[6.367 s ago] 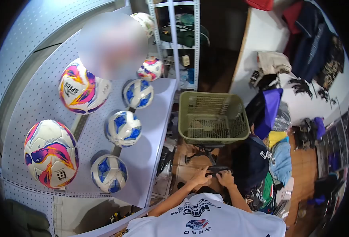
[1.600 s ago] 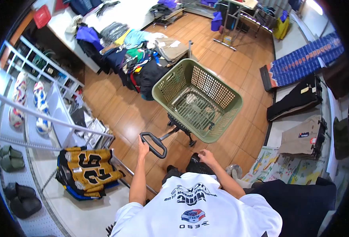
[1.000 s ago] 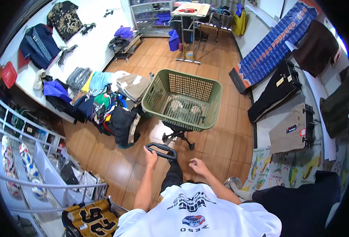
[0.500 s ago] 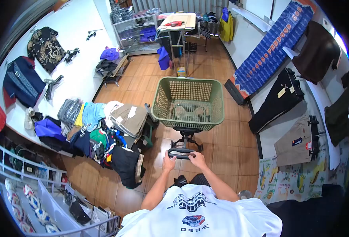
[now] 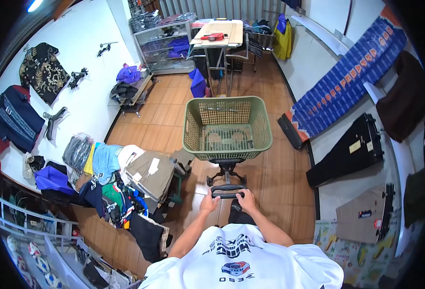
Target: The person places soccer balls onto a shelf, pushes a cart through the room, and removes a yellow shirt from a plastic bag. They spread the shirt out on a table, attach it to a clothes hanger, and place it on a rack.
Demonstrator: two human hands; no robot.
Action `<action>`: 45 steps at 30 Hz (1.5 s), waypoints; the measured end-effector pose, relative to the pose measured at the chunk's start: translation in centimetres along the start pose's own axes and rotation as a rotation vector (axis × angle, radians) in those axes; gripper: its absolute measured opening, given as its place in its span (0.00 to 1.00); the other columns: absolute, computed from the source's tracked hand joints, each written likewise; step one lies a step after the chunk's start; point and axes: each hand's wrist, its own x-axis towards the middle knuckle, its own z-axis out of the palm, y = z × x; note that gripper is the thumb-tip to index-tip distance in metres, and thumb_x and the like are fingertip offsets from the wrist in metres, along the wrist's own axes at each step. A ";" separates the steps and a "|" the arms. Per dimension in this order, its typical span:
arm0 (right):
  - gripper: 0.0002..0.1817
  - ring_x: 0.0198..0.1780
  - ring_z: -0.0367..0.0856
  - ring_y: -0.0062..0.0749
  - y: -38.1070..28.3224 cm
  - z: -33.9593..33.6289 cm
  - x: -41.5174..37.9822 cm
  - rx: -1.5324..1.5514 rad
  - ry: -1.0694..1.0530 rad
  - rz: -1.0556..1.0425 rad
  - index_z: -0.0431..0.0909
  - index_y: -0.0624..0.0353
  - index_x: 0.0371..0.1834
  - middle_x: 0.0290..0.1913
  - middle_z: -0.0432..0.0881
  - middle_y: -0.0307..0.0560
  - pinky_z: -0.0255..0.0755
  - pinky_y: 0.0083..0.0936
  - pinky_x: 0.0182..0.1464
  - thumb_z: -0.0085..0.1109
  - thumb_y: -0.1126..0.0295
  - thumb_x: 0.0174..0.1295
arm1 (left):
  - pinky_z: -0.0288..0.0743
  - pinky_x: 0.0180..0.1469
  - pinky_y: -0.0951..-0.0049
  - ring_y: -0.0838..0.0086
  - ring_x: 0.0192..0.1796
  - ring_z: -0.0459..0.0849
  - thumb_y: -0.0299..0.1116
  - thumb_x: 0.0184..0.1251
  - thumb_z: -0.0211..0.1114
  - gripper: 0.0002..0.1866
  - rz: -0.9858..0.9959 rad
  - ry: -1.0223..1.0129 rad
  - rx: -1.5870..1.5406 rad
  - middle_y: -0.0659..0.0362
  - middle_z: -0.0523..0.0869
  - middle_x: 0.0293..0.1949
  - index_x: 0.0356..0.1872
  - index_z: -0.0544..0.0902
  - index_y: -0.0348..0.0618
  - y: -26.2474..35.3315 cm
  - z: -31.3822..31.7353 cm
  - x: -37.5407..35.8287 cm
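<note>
Clothes pile [image 5: 107, 161] lying L of cart [image 5: 227, 171]. L hand [image 5: 209, 203] gripping L end of handle [image 5: 228, 196], fingers clamping on it. Green basket [image 5: 227, 155] sitting upright atop cart, just ahead of handle. R hand [image 5: 246, 201] holding R end, fingers likewise clamping. Good technique, prob.: both hands pressing evenly, wrists level, cart tracking straight w/ gap to pile. Blue cloth [image 5: 348, 81] slanting far R.

Bright overall, with a white lamp [image 5: 36, 5] glaring upper left and fisheye-bent edges fading to black.

Head cam, looks fwd + down
</note>
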 end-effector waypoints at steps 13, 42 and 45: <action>0.36 0.60 0.76 0.57 0.2 -1.4 23.4 -0.093 0.172 0.070 0.68 0.59 0.66 0.55 0.78 0.65 0.65 0.40 0.68 0.72 0.61 0.54 | 0.76 0.54 0.46 0.41 0.52 0.83 0.52 0.71 0.57 0.38 -0.051 -0.076 0.061 0.37 0.85 0.49 0.74 0.60 0.38 8.3 -2.4 19.7; 0.38 0.52 0.84 0.52 -6.6 10.5 72.4 0.129 -0.110 0.236 0.67 0.58 0.70 0.43 0.87 0.57 0.72 0.40 0.62 0.69 0.65 0.55 | 0.79 0.52 0.55 0.52 0.51 0.86 0.54 0.63 0.68 0.22 -0.135 -0.156 0.060 0.47 0.88 0.45 0.41 0.89 0.45 14.7 -19.9 56.0; 0.37 0.52 0.84 0.51 -9.3 12.7 76.6 0.130 -0.204 0.242 0.68 0.57 0.70 0.44 0.87 0.56 0.73 0.40 0.62 0.70 0.65 0.55 | 0.79 0.51 0.53 0.50 0.50 0.86 0.56 0.62 0.68 0.23 -0.179 -0.118 0.024 0.46 0.88 0.44 0.42 0.88 0.45 13.9 -22.5 59.0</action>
